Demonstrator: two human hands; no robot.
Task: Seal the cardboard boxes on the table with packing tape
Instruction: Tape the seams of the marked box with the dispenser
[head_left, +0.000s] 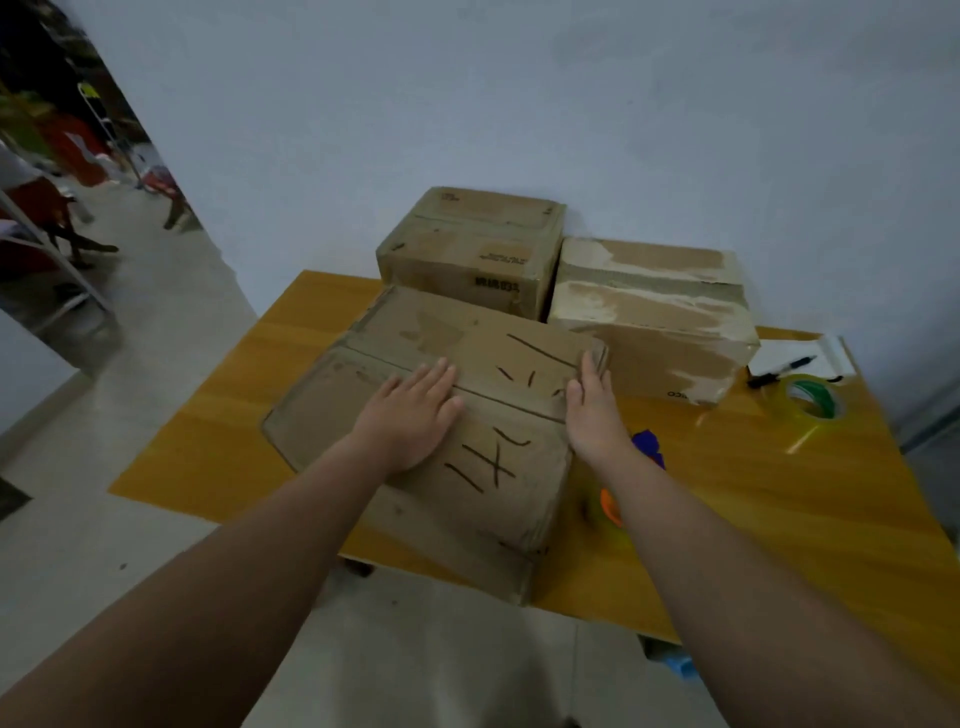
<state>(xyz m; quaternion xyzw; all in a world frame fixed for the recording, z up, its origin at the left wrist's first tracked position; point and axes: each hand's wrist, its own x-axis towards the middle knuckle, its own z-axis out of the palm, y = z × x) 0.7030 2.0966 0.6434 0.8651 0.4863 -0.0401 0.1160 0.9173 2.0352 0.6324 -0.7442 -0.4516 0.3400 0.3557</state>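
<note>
A wide cardboard box (483, 358) with black marker strokes lies at the near side of the yellow table (779, 519). Its top flaps are folded down and meet along a seam. My left hand (410, 421) presses flat on the near flap, fingers straight. My right hand (592, 410) rests with straight fingers against the box's right edge. A roll of clear tape (808, 402) with a green core lies to the right, apart from both hands. Two more boxes stand behind: a brown box (467, 249) and a box with torn paper (654, 306).
A black pen (782, 370) lies on white paper (810, 353) at the far right. Orange (609, 505) and blue (647, 441) objects peek out from under my right forearm. A pale wall stands right behind the table. Bare floor and a doorway lie to the left.
</note>
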